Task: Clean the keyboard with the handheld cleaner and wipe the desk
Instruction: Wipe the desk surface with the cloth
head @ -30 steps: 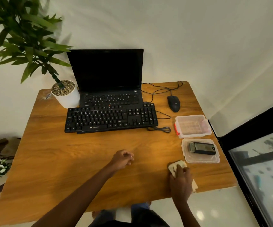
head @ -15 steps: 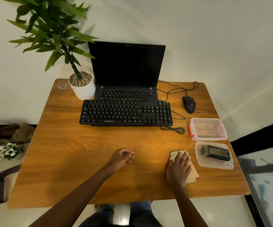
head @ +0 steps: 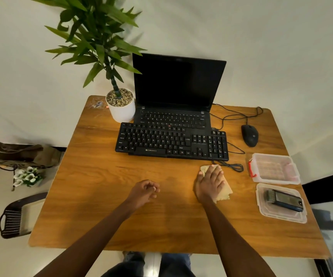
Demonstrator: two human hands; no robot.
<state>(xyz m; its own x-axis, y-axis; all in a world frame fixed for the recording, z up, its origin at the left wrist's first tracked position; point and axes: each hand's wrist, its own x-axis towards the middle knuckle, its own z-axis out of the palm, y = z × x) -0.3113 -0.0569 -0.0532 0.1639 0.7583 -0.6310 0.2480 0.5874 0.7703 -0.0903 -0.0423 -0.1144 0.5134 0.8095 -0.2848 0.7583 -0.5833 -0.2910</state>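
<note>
The right hand (head: 209, 182) lies flat on a cloth (head: 224, 191), fingers (head: 214, 172) spread and pressing it to the tabletop (head: 93, 196) rather than gripping it. The left hand (head: 144, 189) rests on the wood with its fingers loosely curled and holds nothing. The keyboard (head: 171, 142) sits just ahead of the cloth. The cleaner (head: 284, 199) lies in an open tub (head: 261, 211) at the right, with a 2nd tub (head: 274, 168) beyond it.

The main risk is the coiled cable (head: 232, 166) lying just beside the fingertips: a forward wipe could snag it and drag the keyboard or tug the mouse (head: 249, 135). A rightward stroke could knock either light tub toward the edge. Since only a flat palm pins the cloth, it may bunch or slide out mid-stroke.
</note>
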